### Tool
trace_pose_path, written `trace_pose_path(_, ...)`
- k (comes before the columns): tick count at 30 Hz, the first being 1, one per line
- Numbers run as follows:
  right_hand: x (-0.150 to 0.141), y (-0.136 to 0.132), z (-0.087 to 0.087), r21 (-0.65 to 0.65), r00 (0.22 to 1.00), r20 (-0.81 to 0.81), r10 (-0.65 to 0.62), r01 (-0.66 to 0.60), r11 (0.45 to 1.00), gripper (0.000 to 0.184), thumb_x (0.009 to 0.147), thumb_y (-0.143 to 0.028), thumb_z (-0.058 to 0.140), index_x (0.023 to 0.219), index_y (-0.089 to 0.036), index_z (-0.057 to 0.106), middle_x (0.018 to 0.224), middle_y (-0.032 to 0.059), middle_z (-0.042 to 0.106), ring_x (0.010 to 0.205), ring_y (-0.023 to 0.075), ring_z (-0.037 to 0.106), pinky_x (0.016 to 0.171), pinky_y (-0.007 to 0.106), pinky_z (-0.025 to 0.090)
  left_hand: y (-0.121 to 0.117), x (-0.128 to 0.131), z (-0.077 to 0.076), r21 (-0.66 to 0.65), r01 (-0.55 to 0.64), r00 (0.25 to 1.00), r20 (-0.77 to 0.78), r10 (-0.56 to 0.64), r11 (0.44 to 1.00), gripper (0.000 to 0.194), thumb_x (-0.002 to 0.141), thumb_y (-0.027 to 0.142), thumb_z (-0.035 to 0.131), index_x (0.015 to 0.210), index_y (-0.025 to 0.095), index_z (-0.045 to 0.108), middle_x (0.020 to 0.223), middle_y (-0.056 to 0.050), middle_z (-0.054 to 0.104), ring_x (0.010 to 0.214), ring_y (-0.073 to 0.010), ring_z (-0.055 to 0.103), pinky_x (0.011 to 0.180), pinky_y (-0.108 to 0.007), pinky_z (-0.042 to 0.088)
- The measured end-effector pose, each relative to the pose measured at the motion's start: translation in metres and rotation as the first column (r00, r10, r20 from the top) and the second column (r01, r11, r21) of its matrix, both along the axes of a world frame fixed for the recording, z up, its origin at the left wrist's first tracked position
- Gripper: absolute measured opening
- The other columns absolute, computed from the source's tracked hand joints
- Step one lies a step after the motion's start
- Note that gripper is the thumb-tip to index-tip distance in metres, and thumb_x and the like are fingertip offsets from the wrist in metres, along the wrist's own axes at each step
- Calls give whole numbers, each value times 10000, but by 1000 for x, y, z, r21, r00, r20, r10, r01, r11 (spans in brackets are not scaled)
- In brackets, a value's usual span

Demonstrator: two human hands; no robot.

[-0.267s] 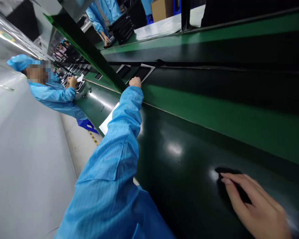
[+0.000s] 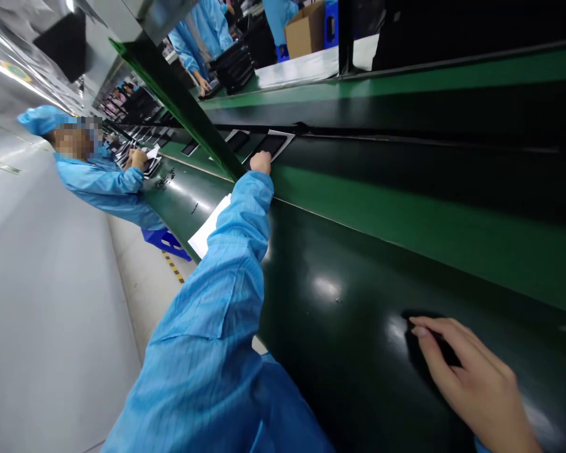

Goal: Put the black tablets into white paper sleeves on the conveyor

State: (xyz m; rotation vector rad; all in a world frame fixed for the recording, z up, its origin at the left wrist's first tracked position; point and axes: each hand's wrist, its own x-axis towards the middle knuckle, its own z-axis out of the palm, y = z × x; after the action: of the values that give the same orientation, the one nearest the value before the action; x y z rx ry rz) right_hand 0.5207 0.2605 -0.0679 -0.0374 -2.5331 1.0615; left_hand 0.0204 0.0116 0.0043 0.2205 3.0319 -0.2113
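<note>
My left arm, in a blue sleeve, reaches far across to the green belt. At its end my left hand (image 2: pixel 261 162) is closed at the near edge of a flat black panel (image 2: pixel 270 146) lying on a white sheet (image 2: pixel 287 139); its fingertips are hidden. Low on the right, my right hand (image 2: pixel 471 371) hovers over or rests on the dark green worktop (image 2: pixel 339 352); which, I cannot tell. Its thumb and forefinger tips are together, with nothing visible between them.
A green post (image 2: pixel 183 107) rises just left of my left hand. More black panels (image 2: pixel 238 139) on white sheets lie farther along. White paper (image 2: pixel 210 229) lies by my sleeve. A co-worker in blue (image 2: pixel 99 179) handles sheets at the left, beside small black bits (image 2: pixel 164 181).
The view has shifted slightly. My right hand has moved a little left and up in the picture. My left hand stays at the black panel.
</note>
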Motion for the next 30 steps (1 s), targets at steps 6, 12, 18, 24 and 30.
trace_pose_path(6, -1, 6, -4, -148, 998, 41, -51, 57, 987, 219, 1019, -461, 621, 1018, -285, 753, 1023, 63, 791, 907, 272, 770, 741, 375, 623, 38, 74, 11, -43, 165, 975, -142, -170, 985, 551, 996, 52, 511, 1543, 18, 467, 1479, -262, 606, 1363, -320, 619, 1129, -398, 495)
trace_pose_path(12, -7, 5, 3, -837, 976, 158, 148, 53, 545, 396, 909, -614, 760, 1163, -311, 742, 1230, 84, 779, 1025, 310, 785, 873, 484, 667, 67, 242, 30, -4, 535, 843, -66, -534, 845, 481, 967, 64, 494, 1445, 103, 523, 1274, -201, 674, 1182, -301, 702, 1001, -379, 553)
trace_pose_path(18, -11, -14, 13, -991, 950, 124, 285, 106, 78, 535, 764, -666, 867, 1128, -312, 697, 1221, 39, 780, 1113, 315, 764, 1006, 570, 629, 82, 406, 18, 148, 813, 565, 33, -825, 563, 388, 991, 116, 477, 1374, 144, 537, 1100, -141, 692, 1035, -287, 708, 891, -384, 578)
trace_pose_path(24, -5, -6, 12, -958, 983, 186, 4, 181, 223, 473, 598, -353, 926, 1003, -242, 709, 1051, 28, 798, 1138, 295, 741, 1110, 459, 566, 83, 418, -9, 550, 789, 445, -205, -872, 273, 368, 999, 362, 625, 1314, 178, 588, 1235, -138, 688, 1155, -293, 647, 1037, -440, 539)
trace_pose_path(30, 6, 16, 11, -908, 950, 302, 78, 262, 328, 481, 559, -365, 892, 992, -229, 733, 1014, 42, 808, 1000, 303, 758, 944, 445, 609, 71, 320, -48, 998, 39, 941, -17, -337, 58, 322, 996, 504, 620, 1175, 236, 611, 1272, -101, 674, 1236, -250, 648, 1098, -420, 515)
